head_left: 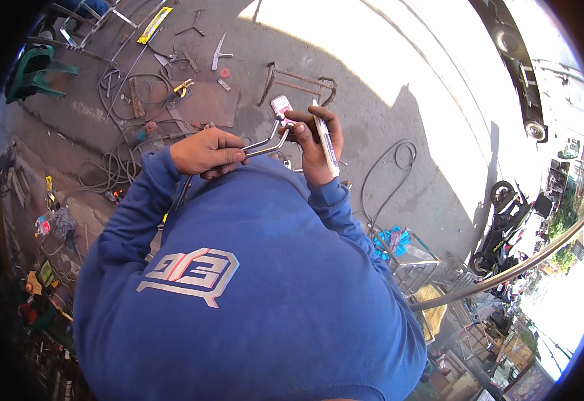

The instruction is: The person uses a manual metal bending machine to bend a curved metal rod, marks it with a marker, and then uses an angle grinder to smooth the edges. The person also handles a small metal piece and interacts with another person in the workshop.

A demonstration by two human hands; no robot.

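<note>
My left hand point(208, 152) is closed around the near ends of a pair of shiny bent metal rods point(272, 148), held in front of my chest. Their far ends angle up toward my right hand point(316, 147). That hand is closed on a white marker-like tube point(326, 142) with dark print, which stands nearly upright against the palm. The right thumb and fingertips are at the rods' far ends; whether they pinch the rods, I cannot tell. Beyond them, a pink and white flat thing point(281, 104) shows on the ground.
A rusty metal frame point(298, 85) lies ahead on the concrete. Tangled cables point(115, 167) and tools cover the ground at left, near a green plastic chair point(33, 75). At right are a looped cable point(399, 160), a blue bag point(393, 242) and a parked motorcycle point(502, 227).
</note>
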